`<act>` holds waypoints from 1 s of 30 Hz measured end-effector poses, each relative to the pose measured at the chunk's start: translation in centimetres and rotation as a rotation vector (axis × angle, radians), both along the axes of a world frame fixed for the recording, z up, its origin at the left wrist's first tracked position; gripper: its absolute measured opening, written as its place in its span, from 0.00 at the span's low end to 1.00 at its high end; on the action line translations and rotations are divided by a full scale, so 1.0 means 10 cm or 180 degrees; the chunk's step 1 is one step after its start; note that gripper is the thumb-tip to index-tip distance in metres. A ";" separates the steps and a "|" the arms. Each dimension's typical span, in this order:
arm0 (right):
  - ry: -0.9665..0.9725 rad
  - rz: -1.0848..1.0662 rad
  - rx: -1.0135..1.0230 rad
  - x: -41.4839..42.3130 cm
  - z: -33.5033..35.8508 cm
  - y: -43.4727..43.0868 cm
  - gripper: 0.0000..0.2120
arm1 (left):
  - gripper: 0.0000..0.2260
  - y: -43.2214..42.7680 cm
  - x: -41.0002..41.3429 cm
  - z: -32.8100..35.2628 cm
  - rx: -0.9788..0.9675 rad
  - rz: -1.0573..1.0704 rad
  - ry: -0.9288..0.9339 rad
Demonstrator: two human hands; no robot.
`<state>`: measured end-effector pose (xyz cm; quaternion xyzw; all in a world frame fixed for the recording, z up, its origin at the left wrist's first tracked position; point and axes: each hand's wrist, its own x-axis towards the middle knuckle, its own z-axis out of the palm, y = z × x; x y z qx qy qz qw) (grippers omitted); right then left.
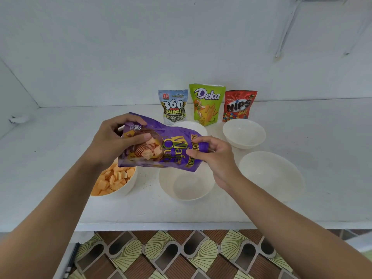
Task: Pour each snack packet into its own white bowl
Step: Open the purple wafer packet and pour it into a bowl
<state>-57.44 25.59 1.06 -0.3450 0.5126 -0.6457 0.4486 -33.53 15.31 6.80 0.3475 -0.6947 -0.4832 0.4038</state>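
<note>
On my feed the left hand [112, 141] is clenched around one end of the purple wafer packet [173, 152], thumb across the printed front and fingers curled over the upper edge. The right hand [213, 156] pinches the opposite end, the one by the brand lettering, with fingertips and thumb closed on the foil. I cannot tell whether that end is torn open or sealed.

Between the two grips the packet lies on its side in the air, long axis running left to right, its top end pointing right and sloping a little downward. It hangs above the empty front-middle bowl [186, 184], clear of the rim.

To the left I read a bowl of orange snacks [117, 181], partly under the left wrist. Another empty bowl [271, 176] sits front right, one more [244, 133] behind it, and a further bowl's rim [193, 125] peeks over the packet. Along the wall stand the kuaci packet [174, 106], the green Deka packet [206, 104] and the red Nips packet [239, 105], upright on the white counter [60, 158].
</note>
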 end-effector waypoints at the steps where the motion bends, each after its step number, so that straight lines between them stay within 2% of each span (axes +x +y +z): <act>1: 0.0022 -0.0006 0.0015 0.01 0.01 0.00 0.15 | 0.20 0.00 0.00 0.00 0.0069 0.0002 0.0026; 4: 0.0180 0.0110 0.0033 0.01 0.03 0.00 0.14 | 0.24 -0.02 0.02 0.00 0.0259 -0.0032 0.0084; 8: 0.0019 0.0127 0.0041 -0.03 0.04 0.01 0.09 | 0.13 -0.03 0.08 -0.03 0.0452 -0.0098 0.0198; 13: -0.0147 -0.0025 0.0039 -0.07 0.04 0.00 0.07 | 0.12 0.02 0.09 -0.10 0.0622 -0.0117 0.0302; 16: -0.0107 -0.0083 -0.0018 -0.06 0.04 0.00 0.05 | 0.07 0.02 0.08 -0.14 0.0685 0.0125 0.0525; 23: -0.0107 -0.0333 0.0151 -0.01 0.07 0.00 0.05 | 0.09 -0.02 0.16 -0.17 0.0453 0.0134 0.0423; 26: -0.0171 -0.0377 0.0279 0.00 0.10 -0.01 0.06 | 0.09 -0.01 0.17 -0.15 0.0561 0.0197 0.0558; 30: -0.0539 -0.0458 0.0335 0.05 0.14 -0.05 0.05 | 0.09 0.04 0.13 -0.16 0.0655 0.0298 0.0645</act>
